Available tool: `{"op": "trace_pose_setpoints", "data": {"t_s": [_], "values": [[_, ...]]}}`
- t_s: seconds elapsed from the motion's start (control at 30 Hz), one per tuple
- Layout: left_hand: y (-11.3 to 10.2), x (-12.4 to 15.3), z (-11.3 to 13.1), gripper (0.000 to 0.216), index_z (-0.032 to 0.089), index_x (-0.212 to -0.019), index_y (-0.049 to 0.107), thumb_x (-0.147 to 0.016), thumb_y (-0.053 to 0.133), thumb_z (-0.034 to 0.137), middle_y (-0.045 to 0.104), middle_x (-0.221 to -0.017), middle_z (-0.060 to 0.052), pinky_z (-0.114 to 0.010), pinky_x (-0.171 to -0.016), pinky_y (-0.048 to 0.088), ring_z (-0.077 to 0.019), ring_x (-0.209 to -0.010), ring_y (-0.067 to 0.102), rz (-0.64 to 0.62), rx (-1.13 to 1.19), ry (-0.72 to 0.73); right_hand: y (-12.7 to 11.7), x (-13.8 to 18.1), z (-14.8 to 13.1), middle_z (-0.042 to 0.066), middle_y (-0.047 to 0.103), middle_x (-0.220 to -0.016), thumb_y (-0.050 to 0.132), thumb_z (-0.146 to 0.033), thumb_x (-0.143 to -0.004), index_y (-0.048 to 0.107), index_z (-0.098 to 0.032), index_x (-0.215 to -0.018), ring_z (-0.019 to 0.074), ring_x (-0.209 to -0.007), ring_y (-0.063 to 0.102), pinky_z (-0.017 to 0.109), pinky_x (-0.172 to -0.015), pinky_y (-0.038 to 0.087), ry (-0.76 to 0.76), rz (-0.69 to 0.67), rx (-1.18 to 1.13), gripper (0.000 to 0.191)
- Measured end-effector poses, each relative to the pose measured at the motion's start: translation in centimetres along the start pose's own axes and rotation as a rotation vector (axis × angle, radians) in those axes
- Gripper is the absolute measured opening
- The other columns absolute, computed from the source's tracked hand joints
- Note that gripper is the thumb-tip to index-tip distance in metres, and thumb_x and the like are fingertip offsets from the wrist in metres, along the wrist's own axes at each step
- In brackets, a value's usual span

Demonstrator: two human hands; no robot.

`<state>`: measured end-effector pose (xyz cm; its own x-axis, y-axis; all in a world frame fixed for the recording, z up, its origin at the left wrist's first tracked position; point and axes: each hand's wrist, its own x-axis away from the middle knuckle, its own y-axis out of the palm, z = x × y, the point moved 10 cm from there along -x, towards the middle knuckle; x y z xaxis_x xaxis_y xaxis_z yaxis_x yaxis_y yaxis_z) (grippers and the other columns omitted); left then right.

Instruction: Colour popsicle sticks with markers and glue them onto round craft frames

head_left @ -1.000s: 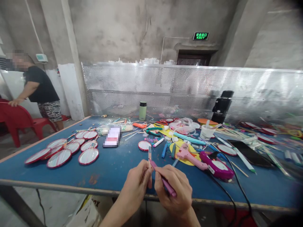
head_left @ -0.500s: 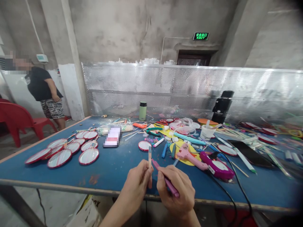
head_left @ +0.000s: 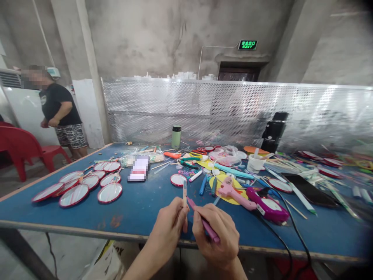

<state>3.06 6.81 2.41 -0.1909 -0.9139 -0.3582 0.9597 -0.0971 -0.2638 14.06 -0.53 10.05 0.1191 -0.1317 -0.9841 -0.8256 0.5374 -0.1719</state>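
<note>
"Low in the centre of the frame, we've got our left hand (head_left: 169, 222) closed on a pale stick (head_left: 184, 191), upright, its bluish top overlapping the right rim of a red-rimmed disc (head_left: 177, 180) on the worktop (head_left: 140, 214)!"

"And our right hand (head_left: 225, 227), just beside it?"

"Grip firmly shut round a purple pen (head_left: 210, 229), tip pointing up and left at that stick!"

"So what's changed on us?"

"A second ago our pen tip lay across the stick; now it's edged rightward, to the stick's right edge. Touching or just apart? We can't tell."

"Meaning what for our work?"

"We'd judge the stick's face is less covered, with the pen near enough for fine work. Neither hand has let go."

"Upper left, that person (head_left: 64, 105) has let go of the red chair (head_left: 21, 144) and turned, well apart from our hands."
</note>
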Motion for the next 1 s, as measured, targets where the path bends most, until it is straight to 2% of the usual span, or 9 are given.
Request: {"op": "trace_pose_setpoints", "data": {"t_s": [0.37,0.5,0.7,1.0], "values": [[0.02,0.05,-0.17,0.032,0.02,-0.078,0.044,-0.101,0.039,0.042,0.047,-0.065,0.006,-0.021,-0.057,0.032,-0.0102,-0.06,0.04,0.008,0.022,0.004,0.25,-0.07,-0.14,0.003,0.065,-0.071,0.059,-0.005,-0.086,0.065,-0.014,-0.096,0.0143,-0.062,0.062,0.027,-0.061,0.049,-0.011,-0.028,-0.029,0.014],[-0.05,0.02,-0.13,0.031,0.02,-0.078,0.043,-0.1,0.04,0.042,0.046,-0.067,0.006,-0.021,-0.057,0.031,-0.0101,-0.061,0.039,0.013,0.025,0.003,0.86,0.09,-0.08,0.003,0.064,-0.071,0.058,-0.005,-0.087,0.064,-0.014,-0.099,0.0138,-0.06,0.06,0.027,-0.06,0.049,-0.002,-0.097,-0.086,0.017],[-0.07,0.01,-0.06,0.031,0.02,-0.078,0.045,-0.1,0.04,0.041,0.049,-0.065,0.006,-0.021,-0.058,0.032,-0.0102,-0.06,0.041,0.011,0.021,-0.006,0.1,-0.1,-0.3,0.004,0.065,-0.071,0.06,-0.003,-0.085,0.065,-0.013,-0.096,0.0152,-0.062,0.062,0.028,-0.061,0.05,-0.021,-0.008,-0.033,0.016],[-0.07,0.07,0.2,0.032,0.02,-0.08,0.047,-0.101,0.039,0.043,0.05,-0.066,0.005,-0.022,-0.06,0.034,-0.0111,-0.061,0.043,0.0,0.0,-0.001,0.12,-0.18,-0.1,0.003,0.066,-0.071,0.059,-0.005,-0.086,0.065,-0.015,-0.095,0.0153,-0.061,0.063,0.028,-0.06,0.05,0.002,-0.024,-0.036,0.015]]}}
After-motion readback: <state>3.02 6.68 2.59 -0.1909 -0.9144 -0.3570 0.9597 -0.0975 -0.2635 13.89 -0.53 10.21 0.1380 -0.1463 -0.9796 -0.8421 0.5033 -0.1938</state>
